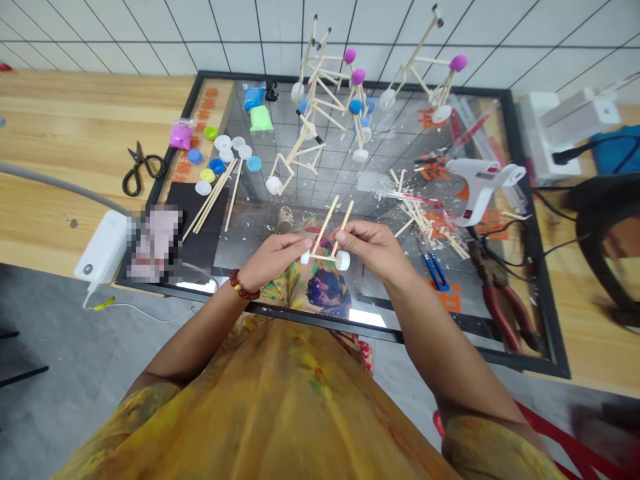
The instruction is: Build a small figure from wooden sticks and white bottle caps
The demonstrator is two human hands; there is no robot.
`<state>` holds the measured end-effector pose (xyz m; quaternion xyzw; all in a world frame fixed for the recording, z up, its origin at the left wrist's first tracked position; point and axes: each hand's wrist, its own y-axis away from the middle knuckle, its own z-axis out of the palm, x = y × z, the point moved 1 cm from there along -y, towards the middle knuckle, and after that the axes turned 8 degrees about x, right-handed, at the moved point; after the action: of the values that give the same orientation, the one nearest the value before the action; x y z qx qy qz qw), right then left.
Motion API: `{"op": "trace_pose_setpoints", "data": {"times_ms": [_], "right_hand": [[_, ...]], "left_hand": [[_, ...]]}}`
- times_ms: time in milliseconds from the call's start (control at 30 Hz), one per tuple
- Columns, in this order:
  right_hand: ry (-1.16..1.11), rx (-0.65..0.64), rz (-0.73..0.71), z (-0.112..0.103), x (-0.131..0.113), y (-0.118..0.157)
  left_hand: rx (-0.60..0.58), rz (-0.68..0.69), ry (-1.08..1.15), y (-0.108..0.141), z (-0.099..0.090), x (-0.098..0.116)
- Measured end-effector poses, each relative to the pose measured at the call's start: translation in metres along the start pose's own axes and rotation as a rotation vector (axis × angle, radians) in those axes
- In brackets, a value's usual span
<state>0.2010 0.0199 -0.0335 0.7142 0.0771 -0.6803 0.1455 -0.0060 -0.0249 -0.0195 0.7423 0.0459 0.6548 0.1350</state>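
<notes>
Between my two hands is a small frame of wooden sticks (326,225), two sticks rising from a short crosspiece with a white cap at each end. My left hand (274,261) pinches it beside the left white cap (305,257). With thumb and fingers closed, my right hand (373,248) grips the right-hand stick above the right white cap (343,260). The frame is held above the glass-topped board (240,253). Beyond it stands a stick model (295,160) with a white cap, and further back are more stick models (325,87) with pink and blue balls.
At right lie a white glue gun (483,183), scattered stick pieces (417,217), blue-handled tweezers (436,270) and red-handled pliers (503,300). To the left are loose sticks (213,200), bottle caps (217,165), black scissors (140,167), bagged clay (260,119) and a white power strip (105,247).
</notes>
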Motion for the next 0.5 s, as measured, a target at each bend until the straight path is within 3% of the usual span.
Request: {"op": "trace_pose_setpoints", "data": {"times_ms": [133, 333, 500], "right_hand": [[0.024, -0.067, 0.022, -0.001, 0.002, -0.003], [0.119, -0.149, -0.016, -0.009, 0.007, -0.009], [0.216, -0.14, -0.114, -0.008, 0.003, -0.012]], "left_hand": [[0.075, 0.165, -0.137, -0.007, 0.002, 0.011], [0.059, 0.11, 0.168, -0.038, 0.017, 0.012], [-0.001, 0.123, 0.24, -0.054, 0.026, 0.011]]}}
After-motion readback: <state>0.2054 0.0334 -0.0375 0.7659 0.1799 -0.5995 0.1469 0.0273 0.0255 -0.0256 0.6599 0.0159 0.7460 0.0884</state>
